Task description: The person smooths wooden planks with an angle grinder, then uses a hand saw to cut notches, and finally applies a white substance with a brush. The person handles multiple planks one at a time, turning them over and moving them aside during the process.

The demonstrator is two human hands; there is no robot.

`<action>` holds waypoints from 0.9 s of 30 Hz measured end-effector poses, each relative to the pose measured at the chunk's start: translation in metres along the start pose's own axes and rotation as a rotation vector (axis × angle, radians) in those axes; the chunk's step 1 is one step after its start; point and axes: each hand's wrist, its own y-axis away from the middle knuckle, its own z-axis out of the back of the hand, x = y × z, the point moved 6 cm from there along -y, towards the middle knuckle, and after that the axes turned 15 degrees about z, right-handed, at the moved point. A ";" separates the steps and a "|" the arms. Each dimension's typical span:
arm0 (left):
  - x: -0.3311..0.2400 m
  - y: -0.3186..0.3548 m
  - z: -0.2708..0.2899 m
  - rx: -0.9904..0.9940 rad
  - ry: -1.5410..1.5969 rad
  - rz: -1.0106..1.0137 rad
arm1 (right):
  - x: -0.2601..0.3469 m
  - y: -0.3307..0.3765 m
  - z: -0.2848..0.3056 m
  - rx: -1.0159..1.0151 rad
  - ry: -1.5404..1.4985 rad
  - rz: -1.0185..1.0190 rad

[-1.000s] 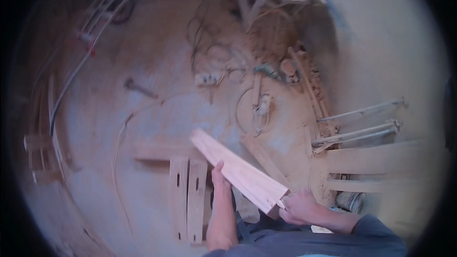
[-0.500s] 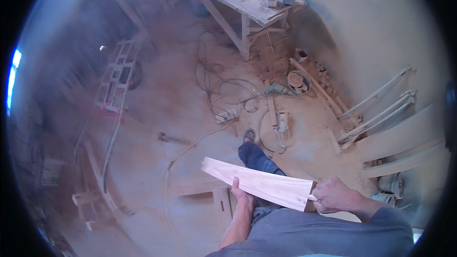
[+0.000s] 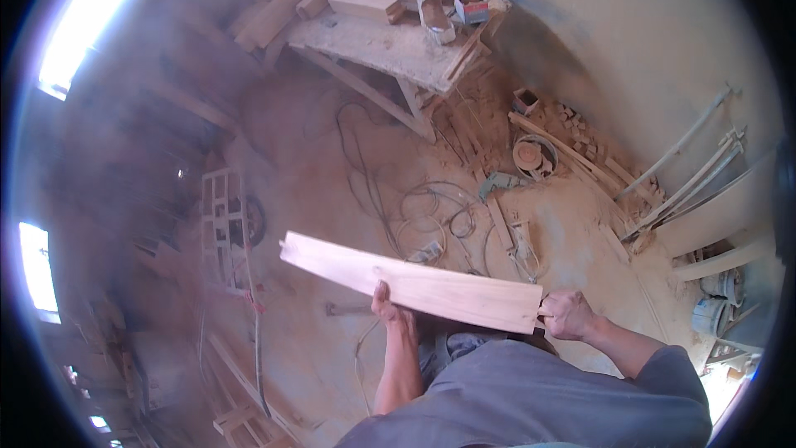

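Pale, planed timber forms the work piece: a long flat light-wood board [image 3: 414, 284], held roughly level in the air in front of the person's body, above the sawdust-covered floor [image 3: 315, 158]. The left hand [image 3: 390, 309] supports the board from beneath near mid-length, thumb over the near edge; the right hand [image 3: 566, 314] is clenched on the board's right end. Both grips are closed on the board. Judged by its thin section, the board should be stiff along its length and fairly light, with dry, non-slippery faces; the far left end overhangs unsupported, so a hold spread between middle and end suits it, and the sharp corners call for care. Packages and labels: a small red-and-white box [image 3: 469, 7] stands on the rough wooden counter [image 3: 390, 46] at the top, beside stacked timber blocks [image 3: 361, 2]. Its markings are too small to make out. Tangled cables [image 3: 414, 207] lie on the floor beyond the board.
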 end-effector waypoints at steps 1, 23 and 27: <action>-0.005 -0.019 -0.031 -0.045 -0.014 0.005 | -0.013 -0.006 0.014 -0.053 0.024 -0.034; -0.067 -0.551 -0.528 0.065 -0.381 0.518 | -0.467 -0.371 0.117 -0.460 0.218 -0.590; -0.093 -0.547 -0.587 0.182 -0.932 0.280 | -0.533 -0.371 0.129 -0.262 0.184 -0.940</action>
